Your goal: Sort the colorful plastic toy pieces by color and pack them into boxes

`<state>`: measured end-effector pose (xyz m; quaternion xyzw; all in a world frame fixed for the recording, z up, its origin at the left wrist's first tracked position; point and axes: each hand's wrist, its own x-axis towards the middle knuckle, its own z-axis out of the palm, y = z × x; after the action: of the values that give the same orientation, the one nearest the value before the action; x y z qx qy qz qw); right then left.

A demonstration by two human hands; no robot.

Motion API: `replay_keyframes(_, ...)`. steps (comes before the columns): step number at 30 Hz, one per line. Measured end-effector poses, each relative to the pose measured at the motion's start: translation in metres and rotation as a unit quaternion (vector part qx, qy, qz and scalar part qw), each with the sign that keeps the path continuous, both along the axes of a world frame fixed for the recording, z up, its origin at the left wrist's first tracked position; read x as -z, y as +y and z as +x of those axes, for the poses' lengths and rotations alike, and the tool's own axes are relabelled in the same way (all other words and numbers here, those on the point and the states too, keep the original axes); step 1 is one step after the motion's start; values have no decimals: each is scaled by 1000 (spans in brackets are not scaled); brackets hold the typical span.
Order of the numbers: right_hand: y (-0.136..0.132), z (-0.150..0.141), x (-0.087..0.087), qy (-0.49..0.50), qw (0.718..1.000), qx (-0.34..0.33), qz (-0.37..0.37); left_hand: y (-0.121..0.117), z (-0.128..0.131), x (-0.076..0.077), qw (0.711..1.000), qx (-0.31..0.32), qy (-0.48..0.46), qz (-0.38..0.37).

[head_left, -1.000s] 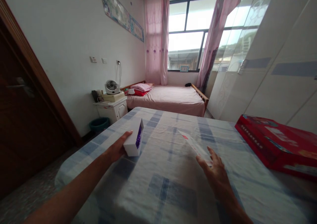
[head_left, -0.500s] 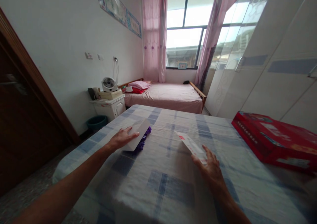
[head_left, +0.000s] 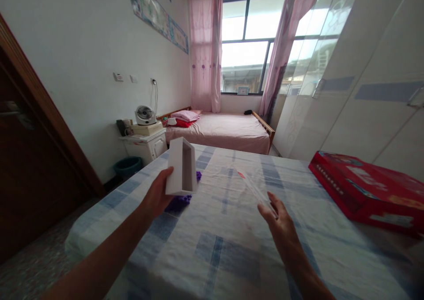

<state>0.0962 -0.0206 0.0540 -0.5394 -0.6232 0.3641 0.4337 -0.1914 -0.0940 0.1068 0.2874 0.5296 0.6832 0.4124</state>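
Gripping box point(head_left: 175, 169) in left hand point(head_left: 161, 190), eleven o'clock; pinching blurred card point(head_left: 253, 187), perhaps, in right hand point(head_left: 277, 215), one o'clock. Judged as emptying purple filler point(head_left: 180, 202); best set box clear.

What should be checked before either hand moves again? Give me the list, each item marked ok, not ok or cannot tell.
1. Left hand holding the white box: ok, with the thumb against its side.
2. Inside of the box free of purple filling: ok as far as the open side shows.
3. Purple filling fully in sight: not ok, the box hides part of it.
4. Box lifted off the cloth: cannot tell from this angle.
5. Right hand holding the white card: ok.
6. Red box apart from the right hand: ok.
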Motion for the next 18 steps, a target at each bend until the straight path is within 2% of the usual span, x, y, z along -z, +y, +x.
replay_keyframes(1,-4,-4,-6,13,1000,-11,4,1,12,4,996,20,-88,3)
replay_keyframes(3,-14,-14,-15,26,999,-33,26,4,38,16,977,69,-204,10)
replay_keyframes(6,-27,-30,-20,9,995,-55,79,10,76,38,951,142,-274,15)
replay_keyframes(9,-35,-42,-14,-72,986,-37,149,15,104,54,937,192,-290,38)
replay_keyframes(11,-38,-46,-8,-134,975,-20,174,17,115,59,933,211,-285,63)
replay_keyframes(14,-43,-47,1,-187,967,-19,173,19,124,60,943,201,-254,76)
replay_keyframes(18,-44,-42,1,-159,976,-61,139,24,126,57,952,176,-236,79)
